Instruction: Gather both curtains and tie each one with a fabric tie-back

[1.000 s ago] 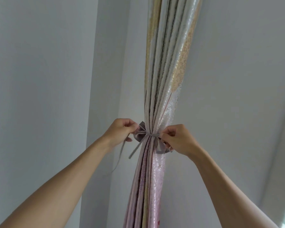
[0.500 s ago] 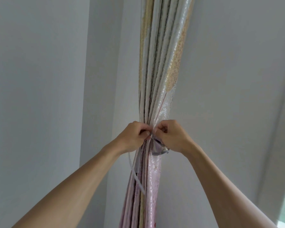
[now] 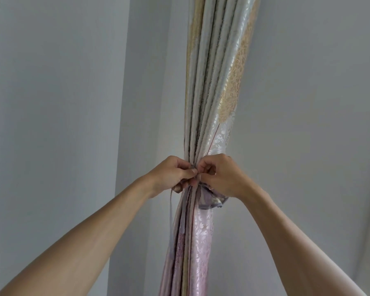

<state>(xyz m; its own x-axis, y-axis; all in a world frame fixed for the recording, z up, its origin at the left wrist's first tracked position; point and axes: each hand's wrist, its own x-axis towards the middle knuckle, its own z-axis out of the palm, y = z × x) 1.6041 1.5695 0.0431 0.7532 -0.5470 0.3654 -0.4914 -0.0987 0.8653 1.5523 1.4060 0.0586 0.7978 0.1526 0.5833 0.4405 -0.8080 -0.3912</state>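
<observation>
Left hand [image 3: 171,176] and right hand [image 3: 220,176] are pinching the grey tie-back [image 3: 209,199], fingers curled tight, knuckles touching. Tie-back is cinching the gathered patterned curtain [image 3: 212,92]; its ends are hanging loose.

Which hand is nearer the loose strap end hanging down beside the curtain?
Left. The left hand sits directly above the hanging strap end, which drops from under it. The right hand is across the gathered curtain, over the tie-back's wide band.
</observation>
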